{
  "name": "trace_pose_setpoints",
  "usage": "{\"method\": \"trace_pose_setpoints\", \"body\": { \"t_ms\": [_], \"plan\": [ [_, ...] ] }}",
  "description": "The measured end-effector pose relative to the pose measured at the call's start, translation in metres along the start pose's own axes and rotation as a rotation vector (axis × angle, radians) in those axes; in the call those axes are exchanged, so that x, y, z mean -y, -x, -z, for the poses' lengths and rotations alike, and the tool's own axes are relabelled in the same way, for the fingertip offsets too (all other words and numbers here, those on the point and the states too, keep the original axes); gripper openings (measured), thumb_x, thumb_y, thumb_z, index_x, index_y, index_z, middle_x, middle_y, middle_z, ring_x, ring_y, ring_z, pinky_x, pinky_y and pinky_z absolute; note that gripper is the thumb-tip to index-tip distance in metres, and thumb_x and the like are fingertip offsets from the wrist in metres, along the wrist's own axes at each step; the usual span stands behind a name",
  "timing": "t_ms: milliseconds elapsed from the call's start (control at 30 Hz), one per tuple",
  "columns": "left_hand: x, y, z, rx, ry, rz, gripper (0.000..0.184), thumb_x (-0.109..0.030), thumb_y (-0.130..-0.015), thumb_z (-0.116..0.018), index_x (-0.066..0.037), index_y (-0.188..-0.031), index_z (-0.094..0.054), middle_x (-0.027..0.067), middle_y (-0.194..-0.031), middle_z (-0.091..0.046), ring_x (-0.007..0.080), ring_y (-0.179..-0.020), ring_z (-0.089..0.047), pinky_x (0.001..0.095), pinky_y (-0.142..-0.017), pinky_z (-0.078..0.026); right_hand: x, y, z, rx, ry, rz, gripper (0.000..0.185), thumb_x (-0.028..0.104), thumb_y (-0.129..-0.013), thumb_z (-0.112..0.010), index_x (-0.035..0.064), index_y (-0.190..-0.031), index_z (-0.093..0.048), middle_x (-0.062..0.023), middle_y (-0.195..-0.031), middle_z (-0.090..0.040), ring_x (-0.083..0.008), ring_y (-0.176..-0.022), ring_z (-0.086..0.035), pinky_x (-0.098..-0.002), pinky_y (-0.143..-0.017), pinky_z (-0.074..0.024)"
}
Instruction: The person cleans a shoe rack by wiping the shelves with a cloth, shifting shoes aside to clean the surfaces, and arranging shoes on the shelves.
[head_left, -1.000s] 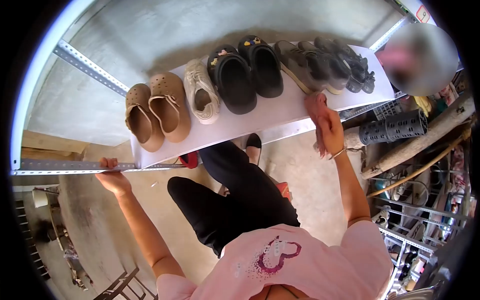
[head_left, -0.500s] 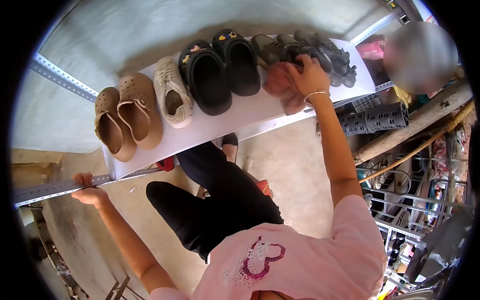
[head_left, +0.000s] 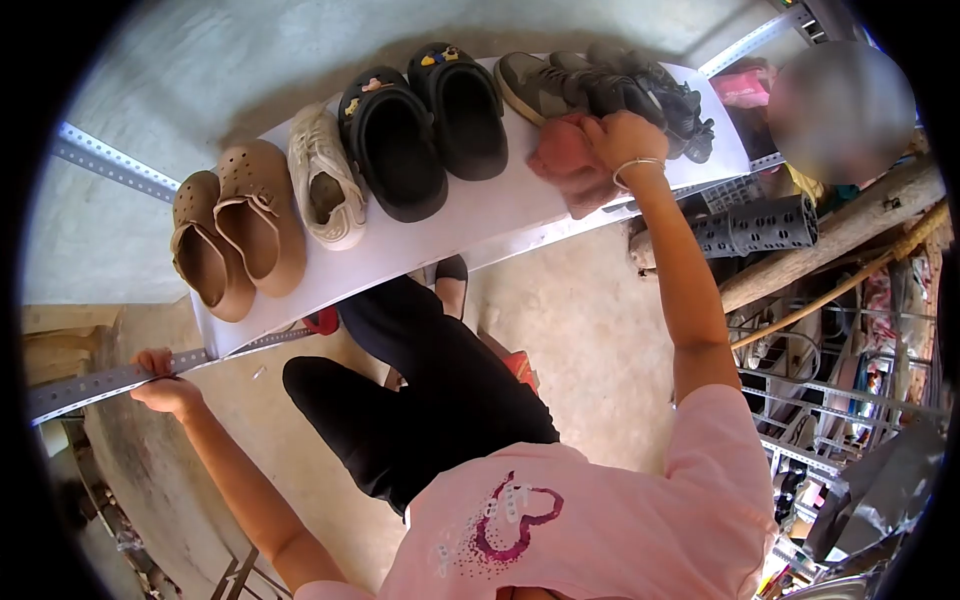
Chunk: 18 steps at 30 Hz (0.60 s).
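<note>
My left hand (head_left: 166, 384) is wrapped round the perforated metal rail (head_left: 90, 385) at the left end of the shelf. A crumpled reddish cloth (head_left: 572, 160) is gripped in my right hand (head_left: 626, 140), resting on the front right part of the white shelf board (head_left: 480, 215), against the grey-brown sneakers (head_left: 535, 85). Along the board to the left stand black clogs with charms (head_left: 395, 145), a white sneaker (head_left: 325, 180) and tan clogs (head_left: 258, 220). Small black shoes (head_left: 685, 110) are at the right end, partly behind my right hand.
Right of the shelf are a black perforated basket (head_left: 755, 228), a thick wooden log (head_left: 800, 265) and metal racks (head_left: 840, 400) with assorted items. A pink item (head_left: 740, 88) lies beyond the shelf's right end. A red object (head_left: 520, 370) is on the floor.
My right hand has brought the cloth from the board's front edge up onto its surface beside the sneakers. My left hand stays on the rail. The view has shifted, moving the shelf leftward.
</note>
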<state>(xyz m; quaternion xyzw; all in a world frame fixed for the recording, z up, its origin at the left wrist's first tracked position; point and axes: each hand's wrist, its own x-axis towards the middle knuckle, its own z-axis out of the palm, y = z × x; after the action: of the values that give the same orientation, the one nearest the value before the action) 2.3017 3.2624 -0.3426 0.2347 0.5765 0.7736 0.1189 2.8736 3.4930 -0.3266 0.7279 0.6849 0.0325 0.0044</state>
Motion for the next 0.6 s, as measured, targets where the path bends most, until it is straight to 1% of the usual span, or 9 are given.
{"method": "trace_pose_setpoints", "body": {
  "t_ms": [33,200,267,300,333,400,433,533,600],
  "plan": [
    [-0.002,0.003,-0.003,-0.016,-0.028,-0.014,0.027,-0.026,-0.082,-0.033,-0.012,-0.061,-0.026,-0.0001,-0.053,-0.025,0.0116,-0.050,-0.023,0.0259,-0.049,-0.023,-0.001,-0.001,-0.002,-0.031,-0.009,-0.040,0.049,0.052,-0.083,-0.046,0.0111,-0.090,-0.071,-0.0132,-0.095,-0.067,-0.0317,-0.088,-0.064,-0.0415,-0.075,-0.0506],
    [-0.007,0.005,-0.006,-0.022,0.001,0.014,0.027,-0.025,-0.083,-0.033,-0.012,-0.061,-0.027,-0.0010,-0.056,-0.021,0.0118,-0.050,-0.022,0.0264,-0.048,-0.024,-0.014,-0.016,0.000,-0.025,-0.004,-0.148,0.050,0.053,-0.083,-0.045,0.0104,-0.091,-0.071,-0.0145,-0.095,-0.067,-0.0317,-0.089,-0.064,-0.0418,-0.076,-0.0503],
    [-0.006,0.003,-0.003,-0.001,0.025,0.044,0.026,-0.024,-0.083,-0.034,-0.011,-0.061,-0.028,-0.0011,-0.057,-0.020,0.0116,-0.050,-0.022,0.0262,-0.048,-0.024,-0.024,-0.021,-0.005,-0.091,-0.021,-0.152,0.050,0.054,-0.083,-0.044,0.0133,-0.092,-0.071,-0.0136,-0.095,-0.067,-0.0319,-0.089,-0.064,-0.0417,-0.076,-0.0503],
    [-0.004,0.001,-0.001,-0.015,0.050,0.045,0.026,-0.024,-0.083,-0.034,-0.011,-0.061,-0.028,-0.0011,-0.057,-0.020,0.0112,-0.050,-0.022,0.0257,-0.048,-0.023,-0.030,-0.019,-0.007,-0.172,-0.112,-0.090,0.039,0.050,-0.082,-0.051,0.0169,-0.090,-0.070,-0.0097,-0.092,-0.067,-0.0318,-0.085,-0.064,-0.0418,-0.072,-0.0507],
    [-0.002,0.000,-0.001,-0.024,0.076,0.047,0.025,-0.023,-0.083,-0.034,-0.011,-0.061,-0.028,-0.0012,-0.058,-0.020,0.0109,-0.050,-0.022,0.0253,-0.047,-0.023,-0.036,-0.016,-0.012,-0.169,-0.109,-0.110,0.039,0.050,-0.082,-0.051,0.0169,-0.090,-0.070,-0.0097,-0.092,-0.067,-0.0318,-0.085,-0.064,-0.0418,-0.072,-0.0507],
    [0.000,-0.001,-0.002,-0.028,0.052,0.004,0.024,-0.023,-0.081,-0.035,-0.013,-0.060,-0.027,-0.0017,-0.058,-0.020,0.0102,-0.049,-0.021,0.0239,-0.048,-0.023,-0.029,-0.005,-0.009,-0.669,-0.308,0.010,0.024,0.041,-0.080,-0.059,0.0190,-0.087,-0.068,-0.0066,-0.089,-0.065,-0.0314,-0.080,-0.063,-0.0415,-0.067,-0.0504],
    [0.004,-0.002,0.000,-0.031,0.050,-0.007,0.025,-0.024,-0.081,-0.036,-0.013,-0.060,-0.027,-0.0020,-0.057,-0.020,0.0099,-0.048,-0.020,0.0240,-0.049,-0.024,-0.023,-0.002,-0.004,-0.715,-0.386,0.054,0.015,0.032,-0.079,-0.064,0.0182,-0.085,-0.065,-0.0060,-0.087,-0.061,-0.0313,-0.076,-0.062,-0.0412,-0.063,-0.0494],
    [0.001,0.000,-0.004,-0.023,0.026,-0.009,0.027,-0.026,-0.079,-0.037,-0.014,-0.058,-0.026,-0.0026,-0.056,-0.019,0.0092,-0.048,-0.020,0.0243,-0.051,-0.025,0.006,-0.004,0.006,-0.891,-0.531,0.174,0.016,0.030,-0.080,-0.061,0.0152,-0.085,-0.064,-0.0078,-0.089,-0.062,-0.0320,-0.075,-0.061,-0.0409,-0.063,-0.0489],
    [0.002,-0.001,-0.001,-0.003,0.029,0.010,0.027,-0.027,-0.080,-0.037,-0.015,-0.059,-0.024,-0.0026,-0.055,-0.019,0.0091,-0.048,-0.020,0.0240,-0.052,-0.024,0.029,-0.007,0.010,-0.811,-0.566,0.169,0.019,0.026,-0.083,-0.060,0.0096,-0.091,-0.064,-0.0100,-0.093,-0.064,-0.0307,-0.084,-0.061,-0.0380,-0.071,-0.0491]
  ]
}}
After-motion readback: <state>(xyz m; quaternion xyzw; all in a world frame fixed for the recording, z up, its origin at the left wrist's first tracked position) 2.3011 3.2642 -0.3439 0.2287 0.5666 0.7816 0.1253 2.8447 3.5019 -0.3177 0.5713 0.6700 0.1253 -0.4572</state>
